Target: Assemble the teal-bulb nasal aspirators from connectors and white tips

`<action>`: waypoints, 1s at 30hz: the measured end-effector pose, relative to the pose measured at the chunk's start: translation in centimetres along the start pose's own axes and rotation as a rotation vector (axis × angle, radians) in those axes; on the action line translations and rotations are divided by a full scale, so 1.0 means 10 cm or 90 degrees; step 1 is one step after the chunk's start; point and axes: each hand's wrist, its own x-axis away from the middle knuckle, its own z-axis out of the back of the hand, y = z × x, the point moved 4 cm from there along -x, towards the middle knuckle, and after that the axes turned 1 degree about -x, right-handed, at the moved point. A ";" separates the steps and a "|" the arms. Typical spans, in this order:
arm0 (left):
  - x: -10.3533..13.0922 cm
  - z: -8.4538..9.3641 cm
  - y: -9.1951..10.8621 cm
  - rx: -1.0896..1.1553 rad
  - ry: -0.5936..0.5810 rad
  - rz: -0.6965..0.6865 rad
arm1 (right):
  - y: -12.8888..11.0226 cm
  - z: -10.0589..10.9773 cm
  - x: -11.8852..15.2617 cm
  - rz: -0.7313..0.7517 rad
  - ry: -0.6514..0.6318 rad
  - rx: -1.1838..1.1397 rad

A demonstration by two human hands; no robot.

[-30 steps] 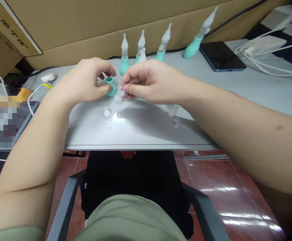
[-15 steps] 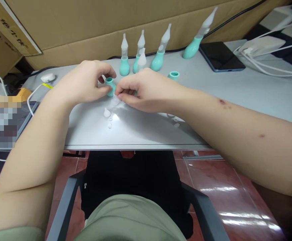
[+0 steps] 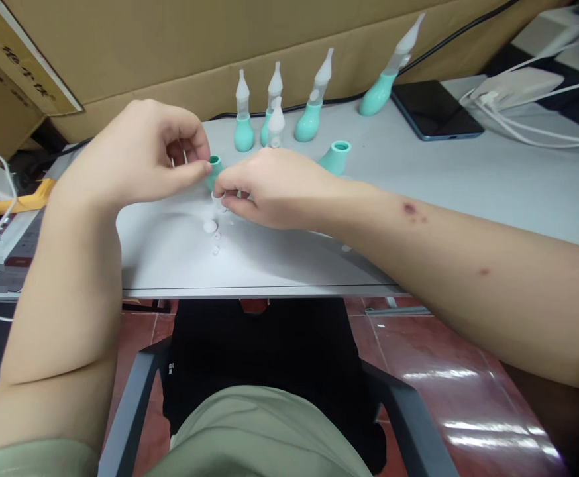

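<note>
My left hand (image 3: 170, 149) is beside a teal bulb (image 3: 213, 173) with an open top, its thumb tip near the rim and its fingers curled but apart from the thumb. My right hand (image 3: 250, 189) pinches a small clear part (image 3: 218, 201) just in front of that bulb. Below them lie a white tip (image 3: 210, 226) and two tiny white pieces (image 3: 216, 243). Another open teal bulb (image 3: 336, 158) rests behind my right wrist. Several assembled teal bulbs with clear tubes and white tips, one of them at the left (image 3: 244, 134), stand along the back.
A dark phone (image 3: 436, 109) lies at the back right, next to a white charger with cables (image 3: 523, 89). Brown cardboard (image 3: 170, 46) lines the back. An orange object (image 3: 36, 197) is at the left. The grey table's front edge (image 3: 269, 291) runs above my lap.
My left hand has drawn back a little to the left, its fingers off the bulb's far side. My right hand has shifted slightly left with the clear part. The view has moved a little.
</note>
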 end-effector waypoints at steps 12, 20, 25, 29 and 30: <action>-0.01 -0.14 -0.08 -0.099 -0.356 0.047 | -0.16 -0.06 0.16 0.203 -0.045 0.045; -0.03 -0.29 -0.12 -0.080 -0.390 0.019 | -0.32 -0.21 0.14 0.228 -0.128 0.058; -0.02 -0.31 -0.14 -0.066 -0.360 0.016 | -0.32 -0.16 0.14 0.224 -0.164 0.073; 0.00 -0.30 -0.11 -0.107 -0.341 0.042 | -0.31 -0.18 0.14 0.189 -0.162 0.055; 0.00 -0.29 -0.10 -0.116 -0.340 0.041 | -0.29 -0.18 0.14 0.187 -0.154 0.040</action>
